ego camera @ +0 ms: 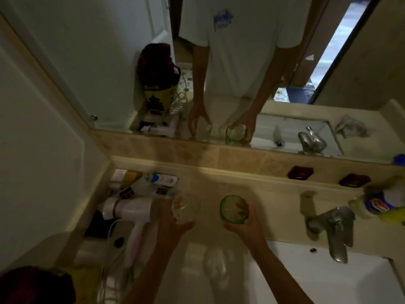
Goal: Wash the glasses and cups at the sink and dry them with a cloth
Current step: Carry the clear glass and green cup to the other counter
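My left hand [175, 224] grips a clear glass [185, 210] from below, over the beige counter [210, 189] left of the sink. A green-tinted glass [232, 209] is held the same way by my right hand [245, 227], its mouth facing the camera. Both glasses are lifted near the wall ledge. More clear glassware [215, 263] lies blurred on the counter between my forearms. The white sink basin [324, 279] sits at the lower right under the chrome tap [335, 231].
A white hair dryer [133, 213] with its cord, boxes and tubes [153, 183] crowd the counter's left end. Bottles of cleaner [385, 205] stand right of the tap. Two dark red dishes [300, 172] sit on the ledge below the mirror [241, 73].
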{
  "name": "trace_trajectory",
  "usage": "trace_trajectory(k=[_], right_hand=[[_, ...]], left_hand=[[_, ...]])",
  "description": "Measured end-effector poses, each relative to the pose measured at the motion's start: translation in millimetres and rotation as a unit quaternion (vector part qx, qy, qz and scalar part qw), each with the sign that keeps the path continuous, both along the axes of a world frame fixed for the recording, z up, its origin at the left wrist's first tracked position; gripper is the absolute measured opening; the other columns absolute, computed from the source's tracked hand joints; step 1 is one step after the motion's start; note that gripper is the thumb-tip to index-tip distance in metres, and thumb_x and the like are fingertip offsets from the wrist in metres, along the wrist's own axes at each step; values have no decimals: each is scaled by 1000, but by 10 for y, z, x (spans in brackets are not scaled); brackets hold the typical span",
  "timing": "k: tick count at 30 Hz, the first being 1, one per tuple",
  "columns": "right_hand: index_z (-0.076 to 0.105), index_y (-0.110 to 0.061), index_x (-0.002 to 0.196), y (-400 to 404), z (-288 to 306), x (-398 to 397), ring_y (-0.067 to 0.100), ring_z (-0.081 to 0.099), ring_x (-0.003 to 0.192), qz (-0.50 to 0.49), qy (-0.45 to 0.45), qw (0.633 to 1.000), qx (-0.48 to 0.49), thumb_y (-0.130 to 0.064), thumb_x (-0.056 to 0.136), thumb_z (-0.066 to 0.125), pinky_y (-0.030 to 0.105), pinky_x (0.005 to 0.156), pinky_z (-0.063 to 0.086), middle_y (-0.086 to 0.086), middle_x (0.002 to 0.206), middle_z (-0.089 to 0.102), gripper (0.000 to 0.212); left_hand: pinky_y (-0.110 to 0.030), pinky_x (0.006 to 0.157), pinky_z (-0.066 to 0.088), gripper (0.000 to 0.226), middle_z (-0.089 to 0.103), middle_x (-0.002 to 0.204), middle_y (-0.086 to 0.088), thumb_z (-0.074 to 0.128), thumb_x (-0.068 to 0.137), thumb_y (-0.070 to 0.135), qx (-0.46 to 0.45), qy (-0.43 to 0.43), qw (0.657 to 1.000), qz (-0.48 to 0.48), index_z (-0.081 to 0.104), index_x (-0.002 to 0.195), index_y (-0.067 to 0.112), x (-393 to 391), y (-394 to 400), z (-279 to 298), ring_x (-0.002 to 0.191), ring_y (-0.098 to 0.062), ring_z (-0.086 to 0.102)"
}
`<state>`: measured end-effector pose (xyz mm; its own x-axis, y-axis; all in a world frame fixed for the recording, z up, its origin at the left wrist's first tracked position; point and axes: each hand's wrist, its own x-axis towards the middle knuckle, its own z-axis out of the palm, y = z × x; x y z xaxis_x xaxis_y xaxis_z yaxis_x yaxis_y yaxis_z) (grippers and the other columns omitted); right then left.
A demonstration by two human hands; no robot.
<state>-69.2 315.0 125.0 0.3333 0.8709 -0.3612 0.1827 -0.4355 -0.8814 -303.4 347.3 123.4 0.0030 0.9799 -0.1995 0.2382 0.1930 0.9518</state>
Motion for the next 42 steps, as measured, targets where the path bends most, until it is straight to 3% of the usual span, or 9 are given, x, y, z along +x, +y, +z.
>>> trace_trajectory(k=[3, 9, 13, 15, 22, 25, 29, 38, 42], right_hand=[[42, -23, 140, 98, -125, -59, 20, 54, 121, -8, -15, 1000, -10, -30, 42, 95, 47, 99, 51, -1, 132, 56, 112], [44, -19, 140, 169, -304, -113, 21, 56, 120, -6, -27, 999, -24, -15, 48, 95, 43, 98, 53, 1, 130, 57, 106], [42, -23, 140, 199, -388, -141, 20, 58, 118, -10, -27, 999, -29, -22, 46, 95, 44, 98, 53, -1, 128, 57, 108], [42, -23, 141, 203, -412, -154, 20, 58, 118, -12, -22, 999, -22, -32, 43, 93, 44, 99, 53, 0, 131, 57, 111], [43, -22, 141, 207, -455, -161, 23, 57, 120, -6, -29, 999, -14, -22, 47, 94, 44, 98, 54, 1, 132, 54, 107], [44, -24, 139, 206, -469, -158, 22, 57, 118, -1, -38, 999, -10, -28, 44, 92, 43, 97, 54, 0, 130, 55, 107], [41, -42, 129, 202, -446, -152, 20, 59, 114, 14, -51, 999, -13, -41, 41, 89, 41, 94, 56, -5, 124, 55, 101], [35, -27, 147, 358, -98, 130, 14, 36, 135, 206, -167, 964, -1, -18, 53, 89, 26, 106, 38, -12, 139, 40, 109], [28, -30, 151, 539, 132, 205, 17, 26, 141, 353, -239, 904, -29, -18, 61, 87, 30, 109, 34, -5, 151, 37, 108]], left_hand=[[-5, 88, 46, 123, 56, 136, -4, 90, 46, 65, -24, -9, 999, -27, 45, 144, 5, -53, 168, -162, 115, 19, 54], [-53, 104, 51, 115, 54, 141, 1, 94, 53, 46, -84, 0, 996, -24, 38, 149, 17, -122, 312, -435, 124, -4, 58], [-17, 97, 51, 92, 49, 144, -15, 83, 67, -13, -52, 52, 997, -30, 38, 146, -3, -80, 349, -587, 129, -15, 53], [-3, 91, 45, 92, 51, 142, -17, 84, 63, -12, -48, 54, 997, -32, 40, 144, -6, -93, 381, -640, 126, -8, 54], [2, 95, 37, 92, 59, 131, -4, 92, 56, 11, -28, 52, 998, -32, 49, 136, 5, -101, 414, -631, 114, 23, 52], [-15, 105, 41, 98, 59, 131, 6, 84, 47, 43, -36, 50, 998, -23, 47, 135, 20, -96, 394, -615, 121, 8, 55], [-28, 106, 45, 100, 58, 133, 2, 96, 49, 18, -38, 60, 997, -18, 45, 136, 22, -100, 380, -643, 125, -16, 55], [-37, 109, 46, 109, 49, 144, -5, 92, 55, 16, -100, 122, 977, -144, 37, 149, 11, -282, 597, -450, 134, -27, 51], [-16, 97, 37, 110, 38, 150, 4, 89, 67, 3, -97, 217, 939, -248, 27, 156, 17, -300, 794, -311, 139, -22, 42]])
